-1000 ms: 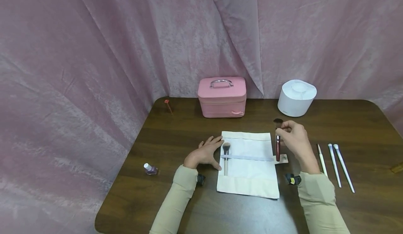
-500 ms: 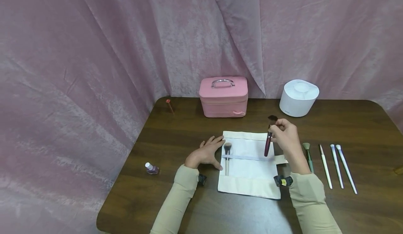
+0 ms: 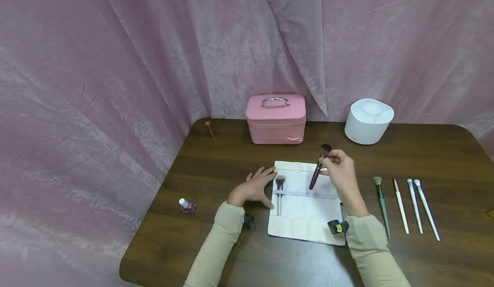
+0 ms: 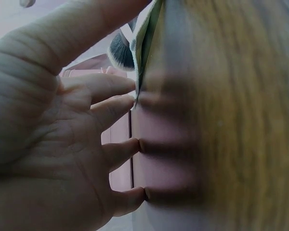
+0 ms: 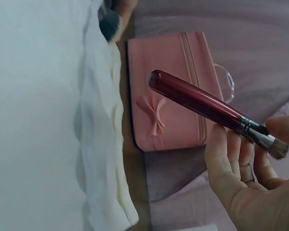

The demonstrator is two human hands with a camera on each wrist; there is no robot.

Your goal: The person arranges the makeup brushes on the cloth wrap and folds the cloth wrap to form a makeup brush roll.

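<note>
Right fingers pinch the red brush above the white roll; left fingers, spread, touch its left edge: best press there, lowering the brush handle-first

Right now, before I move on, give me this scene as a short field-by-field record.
Right hand: pinches dark-red brush, bristles up, over white cloth
Left hand: spread, at the white cloth's left edge
On white cloth: pale-handled brush near left edge
Table, right side: green brush, three pale brushes
Table, back: pink case, white container
Table, left side: white-capped bottle
</note>
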